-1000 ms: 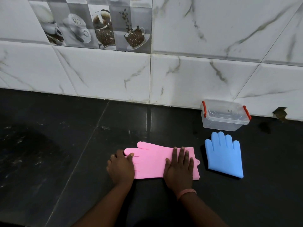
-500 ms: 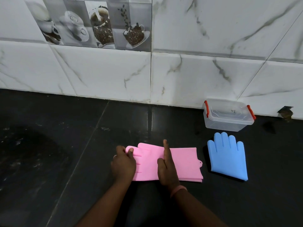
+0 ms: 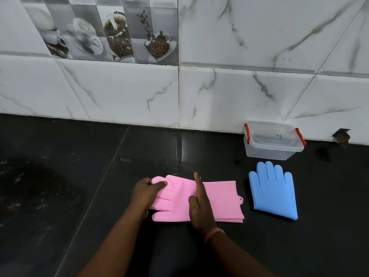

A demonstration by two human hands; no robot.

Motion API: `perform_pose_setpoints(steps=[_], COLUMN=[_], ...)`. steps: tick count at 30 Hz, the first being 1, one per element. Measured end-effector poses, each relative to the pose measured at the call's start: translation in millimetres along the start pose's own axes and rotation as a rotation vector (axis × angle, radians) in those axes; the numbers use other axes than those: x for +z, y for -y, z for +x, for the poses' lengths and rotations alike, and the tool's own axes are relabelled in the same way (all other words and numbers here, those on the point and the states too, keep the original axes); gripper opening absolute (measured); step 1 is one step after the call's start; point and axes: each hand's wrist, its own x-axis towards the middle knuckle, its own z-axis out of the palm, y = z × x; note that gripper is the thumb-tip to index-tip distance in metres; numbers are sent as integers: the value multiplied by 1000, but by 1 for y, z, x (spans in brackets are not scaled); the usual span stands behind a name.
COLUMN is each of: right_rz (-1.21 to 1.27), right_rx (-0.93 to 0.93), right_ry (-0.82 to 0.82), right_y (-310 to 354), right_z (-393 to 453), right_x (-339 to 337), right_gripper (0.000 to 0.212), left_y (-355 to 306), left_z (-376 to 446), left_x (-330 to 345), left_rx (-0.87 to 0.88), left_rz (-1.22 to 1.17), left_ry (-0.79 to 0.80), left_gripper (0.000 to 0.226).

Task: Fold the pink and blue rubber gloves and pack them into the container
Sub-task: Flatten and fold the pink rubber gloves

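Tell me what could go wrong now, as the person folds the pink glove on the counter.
1. The left hand only pinches the fingertips of the pink glove; rubber may slip out or spring back flat.
2. The right hand stands on edge across the glove as a fold line; if it shifts, the fold may come out crooked.
3. The container looks small and its lid seems on, so a loose fold may not fit.
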Motion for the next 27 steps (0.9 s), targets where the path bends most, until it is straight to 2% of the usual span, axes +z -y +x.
perform_pose_setpoints(steps=[8,11,13,14,15,16,18,19,21,23,24,25,27], right_rz=[3,-11,118,85,118,218,360,358,408,581,722,735,893], right_rx=[13,8,-27,-92,-33,63,184,148,162,194,246,211,206], right_ry=[11,150,237,134,78,70,34,20,-49,-26,-2,20,114], right_y=[-8,1,15,20,26,29,34,37,41,37,40,38,45], right_z=[3,16,18,17,17,19,21,19,11,2,-2,-5,-9], right_x=[0,-7,-25,-36,-47,-54,-59,-60,-53,-37,-30,-21,-14], right_gripper=[61,67,56,52,58,66,69,68,67,61,60,64,64], left_y=[-32,-48,-57,-60,-64,-66,-69,-70,-66,-57,-51,-44,-31], left_z=[-24,-39,-50,-54,-57,-59,-61,-61,-58,-50,-46,-43,-33], left_x=[12,32,50,59,68,76,84,86,89,88,85,79,62], left_rx=[126,208,246,258,272,288,307,304,272,139,27,-73,-156], left_rz=[9,12,41,58,87,117,128,111,57,-120,-252,-383,-581], left_ry=[142,140,140,136,124,100,42,24,12,40,101,174,303], left_gripper=[20,20,23,25,27,28,29,30,30,27,27,27,26])
